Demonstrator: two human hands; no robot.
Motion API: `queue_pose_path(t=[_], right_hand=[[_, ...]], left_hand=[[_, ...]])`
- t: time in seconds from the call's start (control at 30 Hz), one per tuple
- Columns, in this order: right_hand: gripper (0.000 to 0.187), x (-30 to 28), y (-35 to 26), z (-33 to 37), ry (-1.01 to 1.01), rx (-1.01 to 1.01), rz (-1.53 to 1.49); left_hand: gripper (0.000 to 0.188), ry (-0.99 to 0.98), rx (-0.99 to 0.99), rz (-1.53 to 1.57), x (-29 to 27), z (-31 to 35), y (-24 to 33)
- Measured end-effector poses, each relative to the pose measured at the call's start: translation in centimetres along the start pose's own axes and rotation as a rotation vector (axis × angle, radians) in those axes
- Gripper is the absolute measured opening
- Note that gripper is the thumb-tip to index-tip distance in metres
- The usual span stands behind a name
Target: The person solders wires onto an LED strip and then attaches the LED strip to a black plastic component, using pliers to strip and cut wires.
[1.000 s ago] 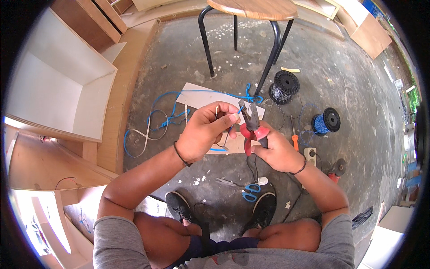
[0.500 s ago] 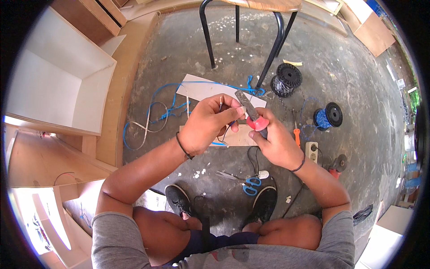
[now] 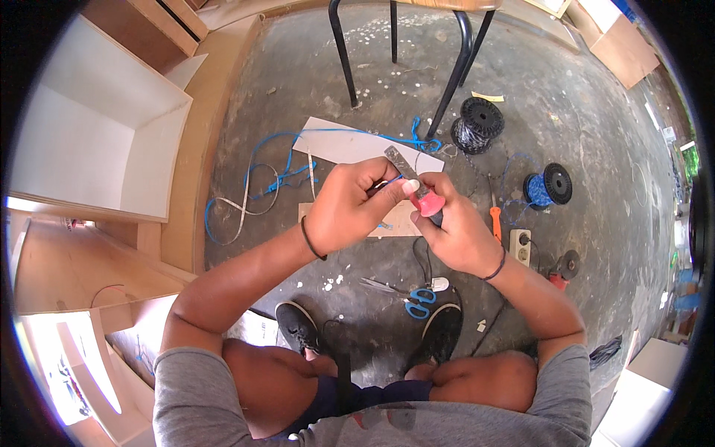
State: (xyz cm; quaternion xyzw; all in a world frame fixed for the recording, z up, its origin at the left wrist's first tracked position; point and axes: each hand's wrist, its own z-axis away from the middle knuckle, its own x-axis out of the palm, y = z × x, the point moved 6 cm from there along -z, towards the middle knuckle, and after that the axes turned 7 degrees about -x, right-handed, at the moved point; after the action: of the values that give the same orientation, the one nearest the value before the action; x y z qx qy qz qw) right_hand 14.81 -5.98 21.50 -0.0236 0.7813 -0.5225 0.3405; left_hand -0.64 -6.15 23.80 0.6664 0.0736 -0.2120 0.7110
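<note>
My left hand (image 3: 348, 207) is closed, thumb and forefinger pinching a thin blue wire (image 3: 389, 181). Its thumb presses near the flat, dark metal head of a hand tool (image 3: 430, 204) with a red and black handle. Fingers of my right hand (image 3: 463, 237) wrap round that handle, the head slanting up and left. From here the tool's exact kind is not clear. Below both hands lies a thin wooden board (image 3: 402, 222), partly covered by them. Beyond it rests a white board (image 3: 350, 144) with a blue cord (image 3: 279, 136) running across.
Two spools, one of black-and-white wire (image 3: 471, 137) and one of blue wire (image 3: 538, 191), stand at right. Nearby are an orange-handled screwdriver (image 3: 495, 222), a power strip (image 3: 520, 247) and an angle grinder (image 3: 564, 270). Scissors (image 3: 418, 304) lie by my feet. A chair (image 3: 462, 52) stands ahead; a white-lined cabinet (image 3: 97, 141) left.
My left hand has turned and its fingers have curled in further, thumb now against the tool's head. The dangling dark wire end below it no longer shows. The right hand keeps its grip.
</note>
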Motion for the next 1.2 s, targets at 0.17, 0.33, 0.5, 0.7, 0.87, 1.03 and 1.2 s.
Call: queue_pose_path(t=[0.17, 0.33, 0.5, 0.7, 0.87, 1.03, 1.2], right_hand=[[0.040, 0.2, -0.2, 0.0, 0.022, -0.021, -0.040], [0.040, 0.4, 0.1, 0.0, 0.029, 0.001, -0.040], [0.040, 0.4, 0.6, -0.1, 0.048, -0.021, -0.020], [0.041, 0.6, 1.1, -0.2, 0.063, 0.031, 0.017], [0.041, 0.9, 1.6, -0.3, 0.094, 0.027, 0.010], [0.041, 1.0, 2.0, -0.6, 0.080, 0.074, 0.005], [0.041, 1.2, 2.5, -0.8, 0.077, 0.042, 0.055]], left_hand=[[0.023, 0.055, 0.098, 0.015, -0.1, 0.3, 0.9], [0.023, 0.086, 0.089, 0.029, 0.1, 0.3, 0.1], [0.023, 0.102, 0.093, 0.009, 0.2, 0.1, -0.5], [0.026, 0.142, 0.083, -0.022, 0.5, -0.2, -1.0], [0.028, 0.194, 0.107, -0.067, 0.3, -0.5, -0.8], [0.030, 0.211, 0.099, -0.087, 0.4, -0.8, -1.3], [0.031, 0.243, 0.121, -0.113, 0.4, -1.1, -1.7]])
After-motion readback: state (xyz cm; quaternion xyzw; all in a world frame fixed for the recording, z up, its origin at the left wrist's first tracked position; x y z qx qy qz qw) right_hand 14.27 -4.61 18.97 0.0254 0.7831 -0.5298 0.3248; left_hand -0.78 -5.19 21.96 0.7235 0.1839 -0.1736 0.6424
